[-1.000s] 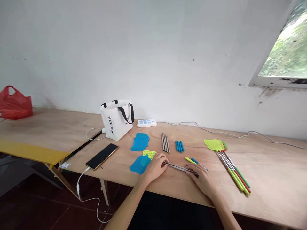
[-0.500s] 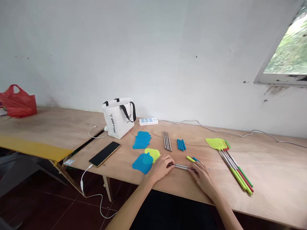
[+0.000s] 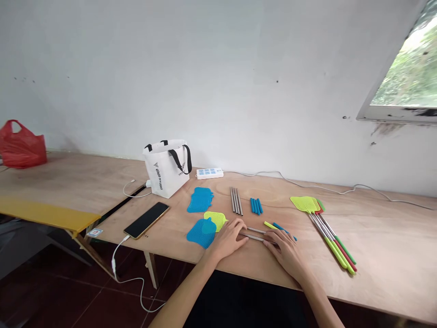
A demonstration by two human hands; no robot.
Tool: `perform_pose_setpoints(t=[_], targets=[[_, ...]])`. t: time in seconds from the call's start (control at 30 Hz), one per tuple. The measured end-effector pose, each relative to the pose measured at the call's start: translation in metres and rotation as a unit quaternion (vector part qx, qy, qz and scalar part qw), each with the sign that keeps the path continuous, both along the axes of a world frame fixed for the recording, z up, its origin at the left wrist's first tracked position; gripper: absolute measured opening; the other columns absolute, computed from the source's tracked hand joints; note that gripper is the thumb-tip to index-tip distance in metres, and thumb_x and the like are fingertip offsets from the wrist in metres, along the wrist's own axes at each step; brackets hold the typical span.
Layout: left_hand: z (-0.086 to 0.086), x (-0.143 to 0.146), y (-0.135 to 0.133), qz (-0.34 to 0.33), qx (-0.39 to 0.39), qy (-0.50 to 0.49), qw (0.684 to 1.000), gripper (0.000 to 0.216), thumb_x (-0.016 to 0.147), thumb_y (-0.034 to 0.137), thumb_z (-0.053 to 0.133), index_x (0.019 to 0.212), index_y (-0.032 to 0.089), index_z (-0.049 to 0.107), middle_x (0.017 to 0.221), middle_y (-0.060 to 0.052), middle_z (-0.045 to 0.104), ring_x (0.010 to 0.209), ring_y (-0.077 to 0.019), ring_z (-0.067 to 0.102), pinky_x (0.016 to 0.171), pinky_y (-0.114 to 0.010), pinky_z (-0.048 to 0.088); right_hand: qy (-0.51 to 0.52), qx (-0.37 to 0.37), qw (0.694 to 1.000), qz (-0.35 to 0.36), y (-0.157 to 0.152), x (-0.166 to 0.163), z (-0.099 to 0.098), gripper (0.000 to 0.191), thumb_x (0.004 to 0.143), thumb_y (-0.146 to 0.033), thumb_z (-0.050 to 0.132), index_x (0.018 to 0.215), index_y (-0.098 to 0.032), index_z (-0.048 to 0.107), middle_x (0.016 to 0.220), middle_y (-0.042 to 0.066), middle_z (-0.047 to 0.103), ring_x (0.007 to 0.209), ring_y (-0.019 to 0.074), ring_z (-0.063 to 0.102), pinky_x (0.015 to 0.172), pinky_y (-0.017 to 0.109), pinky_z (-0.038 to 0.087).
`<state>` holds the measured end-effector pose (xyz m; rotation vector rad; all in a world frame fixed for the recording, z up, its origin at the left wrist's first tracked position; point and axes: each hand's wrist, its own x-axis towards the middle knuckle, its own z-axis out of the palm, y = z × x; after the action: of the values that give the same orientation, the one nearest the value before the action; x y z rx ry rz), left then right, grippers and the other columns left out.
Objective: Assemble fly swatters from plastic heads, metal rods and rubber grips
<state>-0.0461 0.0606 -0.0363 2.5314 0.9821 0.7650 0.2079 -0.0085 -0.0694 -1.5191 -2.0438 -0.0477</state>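
My left hand [image 3: 229, 240] is closed over the left ends of two thin metal tubes [image 3: 255, 237] lying on the table. On their right ends rests my right hand [image 3: 285, 249], fingers curled down over them and hiding the tips. Between the hands the tubes show a gap. Just left of my left hand lie a yellow-green mesh swatter head [image 3: 215, 220] and a blue swatter head [image 3: 200, 233]. Beyond my right hand are a yellow-green handle [image 3: 270, 225] and a blue handle [image 3: 280, 228], partly covered by the fingers.
Farther back lie more blue swatter heads [image 3: 200, 199], several metal tubes [image 3: 236, 201] and several blue handles [image 3: 256, 206]. Whole fly swatters [image 3: 331, 241] lie to the right. A phone [image 3: 146, 220], a white bag [image 3: 167, 168] and a power strip [image 3: 209, 173] stand left and behind.
The two metal tubes, close together before, now lie farther apart between my hands. My right hand has shifted slightly, showing more of the blue handle.
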Motion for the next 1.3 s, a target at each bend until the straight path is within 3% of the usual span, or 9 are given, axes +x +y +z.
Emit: perform_pose_setpoints(t=[0.13, 0.33, 0.53, 0.7, 1.0, 1.2, 1.3], targets=[[-0.0016, 0.0002, 0.0012, 0.0, -0.009, 0.012, 1.0, 0.01, 0.093, 0.03, 0.068, 0.098, 0.024, 0.061, 0.111, -0.001, 0.065, 0.107, -0.0227, 0.061, 0.096, -0.037, 0.046, -0.003, -0.008, 1.0, 0.005, 0.0011, 0.0005, -0.0015, 0.027, 0.103, -0.049, 0.046, 0.113, -0.032, 0.064, 0.125, 0.004, 0.069, 0.119, 0.0262, 0.063, 0.098, 0.046, 0.048], [0.0021, 0.001, -0.0008, -0.007, 0.008, -0.004, 1.0, 0.028, 0.091, 0.025, 0.067, 0.117, 0.026, 0.057, 0.12, -0.002, 0.065, 0.115, -0.0238, 0.06, 0.1, -0.038, 0.044, -0.004, 0.011, 1.0, -0.012, -0.0001, 0.0012, -0.0027, 0.04, 0.1, -0.052, 0.051, 0.135, -0.032, 0.054, 0.137, 0.005, 0.063, 0.129, 0.027, 0.057, 0.105, 0.048, 0.045], [0.0047, 0.0022, -0.0037, 0.009, 0.018, 0.019, 1.0, 0.017, 0.087, 0.01, 0.057, 0.095, 0.024, 0.058, 0.103, 0.0, 0.067, 0.1, -0.0209, 0.063, 0.093, -0.036, 0.044, -0.011, 0.02, 1.0, -0.004, 0.0013, 0.002, -0.0022, 0.026, 0.103, -0.046, 0.047, 0.109, -0.033, 0.068, 0.134, 0.003, 0.065, 0.128, 0.0268, 0.058, 0.104, 0.047, 0.047], [0.0055, 0.0014, -0.0044, 0.004, 0.028, 0.015, 0.999, 0.021, 0.087, 0.011, 0.057, 0.103, 0.025, 0.055, 0.106, -0.001, 0.065, 0.101, -0.0211, 0.061, 0.093, -0.035, 0.043, 0.003, 0.035, 0.999, -0.002, 0.0004, 0.0009, -0.0001, 0.026, 0.101, -0.047, 0.05, 0.116, -0.03, 0.063, 0.134, 0.005, 0.065, 0.124, 0.027, 0.059, 0.103, 0.047, 0.047], [0.0075, 0.0016, -0.0059, -0.011, 0.02, 0.023, 0.999, 0.006, 0.092, 0.021, 0.061, 0.094, 0.024, 0.057, 0.111, -0.001, 0.065, 0.107, -0.0219, 0.06, 0.097, -0.038, 0.042, -0.004, -0.002, 1.0, 0.02, -0.0002, -0.0012, 0.0025, 0.021, 0.101, -0.046, 0.051, 0.104, -0.03, 0.063, 0.127, 0.004, 0.068, 0.122, 0.0255, 0.061, 0.104, 0.046, 0.046], [0.0061, 0.0015, -0.0057, -0.003, 0.018, 0.026, 0.999, 0.01, 0.092, 0.023, 0.063, 0.1, 0.024, 0.057, 0.112, -0.001, 0.065, 0.108, -0.0225, 0.06, 0.095, -0.038, 0.042, 0.015, 0.021, 1.0, 0.007, -0.0001, -0.0016, 0.0004, 0.026, 0.1, -0.048, 0.052, 0.115, -0.028, 0.06, 0.121, 0.006, 0.07, 0.118, 0.0269, 0.064, 0.101, 0.046, 0.049], [0.0048, 0.0014, -0.0052, -0.001, 0.02, 0.022, 1.0, 0.013, 0.092, 0.023, 0.063, 0.104, 0.025, 0.057, 0.112, -0.001, 0.064, 0.108, -0.0226, 0.06, 0.095, -0.037, 0.042, 0.014, 0.009, 1.0, 0.015, -0.0012, -0.002, 0.0021, 0.023, 0.101, -0.048, 0.051, 0.107, -0.028, 0.061, 0.124, 0.006, 0.069, 0.122, 0.0267, 0.062, 0.102, 0.046, 0.048]])
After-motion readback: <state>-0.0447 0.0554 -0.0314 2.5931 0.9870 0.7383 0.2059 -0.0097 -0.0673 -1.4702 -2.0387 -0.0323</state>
